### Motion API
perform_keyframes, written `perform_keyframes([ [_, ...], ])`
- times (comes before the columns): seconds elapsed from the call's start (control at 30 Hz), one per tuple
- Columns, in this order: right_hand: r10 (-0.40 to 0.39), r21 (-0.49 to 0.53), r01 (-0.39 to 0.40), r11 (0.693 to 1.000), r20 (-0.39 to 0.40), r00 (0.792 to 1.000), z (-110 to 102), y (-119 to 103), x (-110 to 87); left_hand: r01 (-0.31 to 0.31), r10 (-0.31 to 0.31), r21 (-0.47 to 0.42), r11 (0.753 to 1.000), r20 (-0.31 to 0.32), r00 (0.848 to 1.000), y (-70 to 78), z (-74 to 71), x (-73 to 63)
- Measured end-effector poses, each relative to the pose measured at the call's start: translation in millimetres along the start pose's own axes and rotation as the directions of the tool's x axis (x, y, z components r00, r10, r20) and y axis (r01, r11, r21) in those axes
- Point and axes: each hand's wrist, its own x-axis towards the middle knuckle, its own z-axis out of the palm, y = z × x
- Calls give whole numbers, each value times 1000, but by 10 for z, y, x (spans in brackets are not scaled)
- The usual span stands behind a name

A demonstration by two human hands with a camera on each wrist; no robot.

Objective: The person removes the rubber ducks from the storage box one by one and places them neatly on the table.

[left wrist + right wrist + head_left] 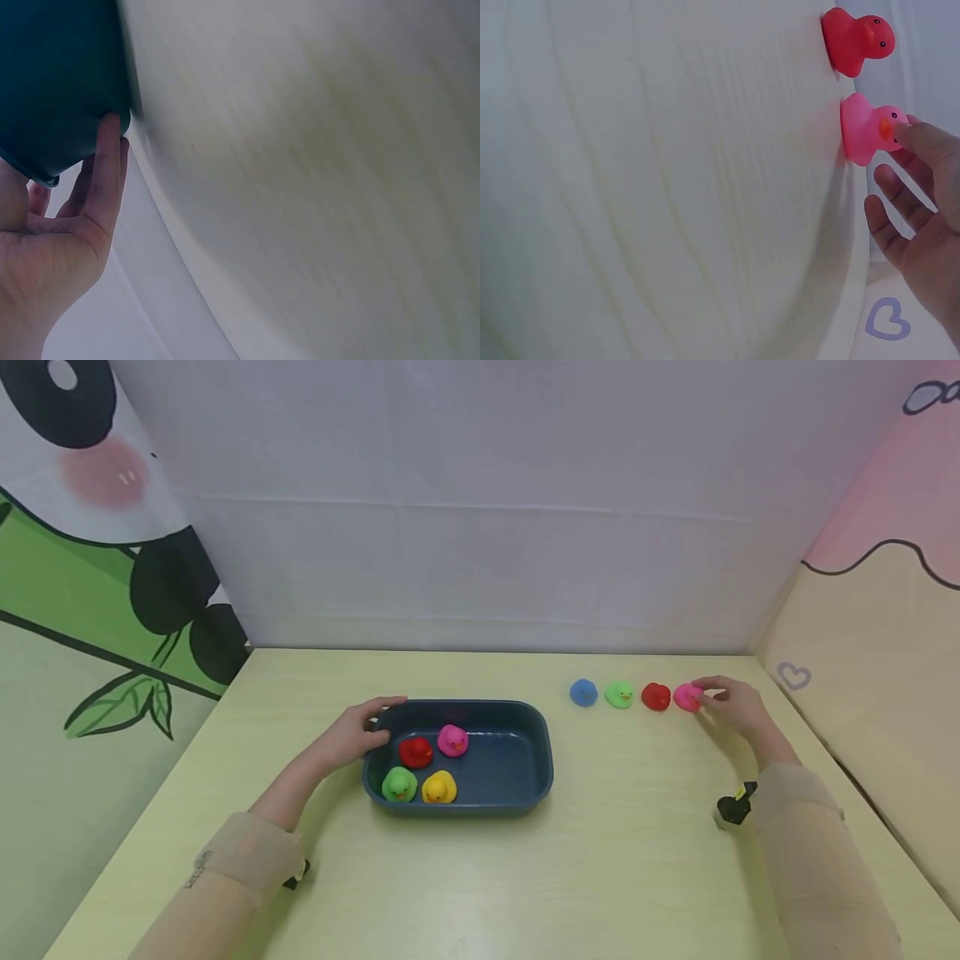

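My left hand (352, 735) grips the left end of a dark blue rectangular basin (517, 806). In the left wrist view its fingers (106, 169) lie along the basin's outer wall (67, 82), with the thumb by the rim. Inside the basin's left half sit a red duck (416, 752), a pink duck (453, 741), a green duck (399, 785) and a yellow duck (439, 787). At the back right, my right hand (735, 706) pinches the head of another pink duck (859, 127) between thumb and finger. That duck stands upright at the table surface; the other fingers stay spread.
Left of the pinched duck stand a second red duck (656, 697), a light green duck (619, 695) and a blue duck (583, 692) in a row. A white wall sheet (480, 568) rises behind the table (480, 885). Printed panels flank both sides.
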Motion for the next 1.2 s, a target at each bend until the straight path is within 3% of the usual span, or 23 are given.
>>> perform_keyframes([
  [0.37,4,69,-4,998,-8,1000,-8,-96,-115,-3,3,5,1000,0,1000,-38,6,31],
  [0.83,-27,124,41,991,-112,993,-37,-198,-235,-4,4,-7,1000,8,1000,-62,16,49],
  [1.2,-19,192,47,980,-145,989,-96,-507,-327,-15,15,39,999,1,1000,-15,-12,23],
])
